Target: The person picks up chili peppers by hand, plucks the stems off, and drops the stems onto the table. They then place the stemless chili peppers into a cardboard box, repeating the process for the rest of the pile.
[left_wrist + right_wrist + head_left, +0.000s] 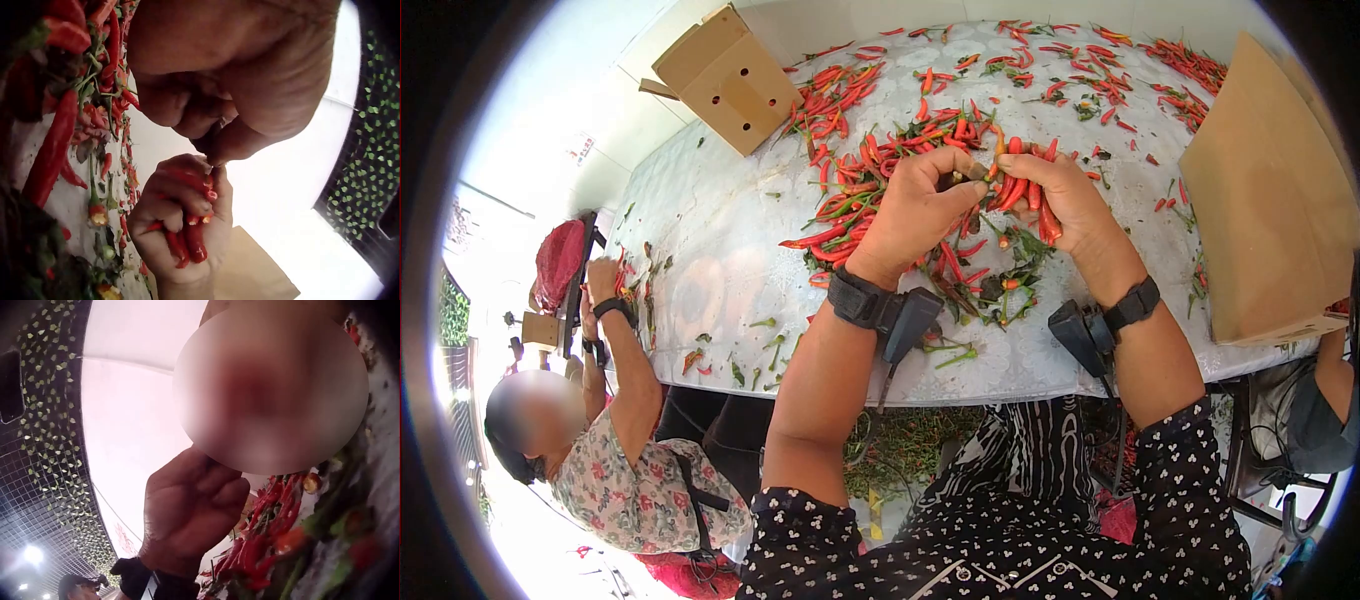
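My right hand [1072, 200] holds a small bunch of red chili peppers [196, 242], their cut ends showing between the curled fingers in the left wrist view. Close against it, my left hand [910, 215] has thumb and forefinger pinched together at the end of an orange-red chili pepper [999, 148]. The fingertips of both hands meet there, over a heap of red chilies [870, 160] on the table. Loose stems and green leaves [1022, 265] lie below the hands. A blurred patch hides the right hand in the right wrist view.
A cardboard box [725, 80] stands at the back left, and a larger cardboard box [1265, 200] at the right. More chilies [1090, 70] are spread over the far side of the patterned tablecloth [710, 270]. Another person [640, 470] is at the table's left end.
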The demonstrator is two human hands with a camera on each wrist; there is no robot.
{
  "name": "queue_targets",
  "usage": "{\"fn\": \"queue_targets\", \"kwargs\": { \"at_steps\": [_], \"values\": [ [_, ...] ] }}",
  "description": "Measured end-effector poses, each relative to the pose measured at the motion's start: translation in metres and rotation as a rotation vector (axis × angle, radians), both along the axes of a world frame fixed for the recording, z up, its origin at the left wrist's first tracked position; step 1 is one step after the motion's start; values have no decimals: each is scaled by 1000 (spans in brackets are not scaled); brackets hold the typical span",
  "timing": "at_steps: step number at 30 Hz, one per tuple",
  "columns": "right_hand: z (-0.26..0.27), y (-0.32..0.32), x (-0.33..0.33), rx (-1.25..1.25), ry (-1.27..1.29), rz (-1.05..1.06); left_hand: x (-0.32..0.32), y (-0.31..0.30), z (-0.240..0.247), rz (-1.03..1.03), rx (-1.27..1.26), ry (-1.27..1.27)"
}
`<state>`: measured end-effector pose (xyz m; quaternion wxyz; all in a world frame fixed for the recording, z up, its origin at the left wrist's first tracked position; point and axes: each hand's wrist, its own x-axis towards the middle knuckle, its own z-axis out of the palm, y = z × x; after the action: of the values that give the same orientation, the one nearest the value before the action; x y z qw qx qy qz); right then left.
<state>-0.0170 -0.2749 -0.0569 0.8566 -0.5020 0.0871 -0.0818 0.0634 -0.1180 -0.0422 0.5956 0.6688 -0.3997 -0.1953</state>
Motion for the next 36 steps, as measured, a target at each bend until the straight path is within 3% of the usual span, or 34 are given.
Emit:
{"fn": "queue_targets", "kwargs": {
  "at_steps": [1, 5, 8, 10, 13, 17, 23, 25, 28, 34, 36],
  "values": [
    [-4, -5, 1, 47, -27, 88, 0, 0, 0, 6, -33, -25],
    [-1, -13, 1, 175, -22, 53, -5, 1, 5, 3, -94, 51],
    [5, -11, 0, -8, 0, -89, -5, 1, 8, 78, -76, 150],
    [8, -2, -2, -327, 42, -10, -7, 1, 11, 61, -56, 266],
    [12, 8, -6, -464, 51, 87, -4, 1, 7, -17, -63, 300],
    [8, 7, -4, -453, 84, 68, 7, 1, -5, -34, -26, 262],
    [5, -3, -1, -318, 141, -85, 14, 1, -11, 140, -114, 480],
    [4, -5, -1, -262, 84, -63, 16, 0, -19, 208, 242, -359],
    [0, -9, 1, -278, 91, -44, 6, 3, -6, 104, 425, -513],
    [-2, -10, 1, -275, 93, -29, 8, 3, -10, 174, 659, -781],
    [0, -7, 0, -285, 94, -43, 4, 3, -5, 148, 699, -768]
  ]
}}
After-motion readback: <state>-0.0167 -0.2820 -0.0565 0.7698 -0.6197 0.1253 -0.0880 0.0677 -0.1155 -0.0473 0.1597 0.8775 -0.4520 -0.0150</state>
